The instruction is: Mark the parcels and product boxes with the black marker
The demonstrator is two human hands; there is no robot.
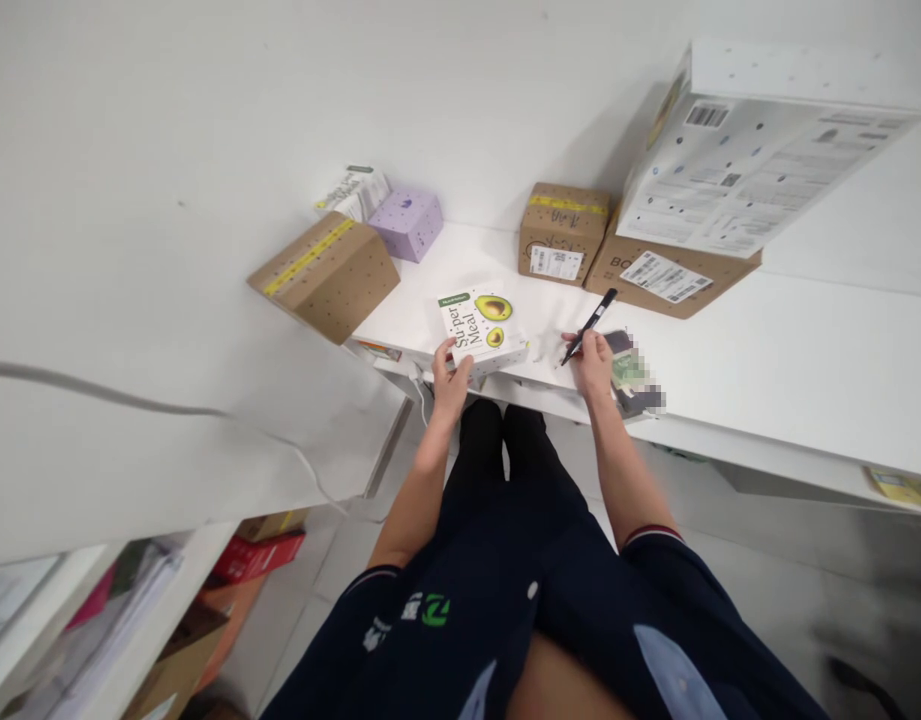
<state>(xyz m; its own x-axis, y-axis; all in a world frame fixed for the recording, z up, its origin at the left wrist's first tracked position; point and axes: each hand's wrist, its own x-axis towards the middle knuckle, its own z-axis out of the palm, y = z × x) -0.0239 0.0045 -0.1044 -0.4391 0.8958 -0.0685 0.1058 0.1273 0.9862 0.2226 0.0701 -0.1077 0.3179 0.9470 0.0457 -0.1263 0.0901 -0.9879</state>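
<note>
My left hand [452, 377] grips the near left corner of a white box [471, 318] printed with avocados and the words "Su-per Meal". The box rests on the white desk [490, 258] close to its front edge. In my right hand [593, 362] is a black marker pen [596, 318], held at a slant with its dark tip pointing down and left, apart from the box. Just right of that hand lies a dark, flat object [625, 375], partly blurred out, with a green patch on it; its kind I cannot tell.
At the back left stand a brown carton [332, 270], a purple box [407, 222] and a white box [355, 190]. Two taped cartons [561, 225] sit at the back right, with a large white box [752, 170] above one. A cable [167, 403] runs along the left wall.
</note>
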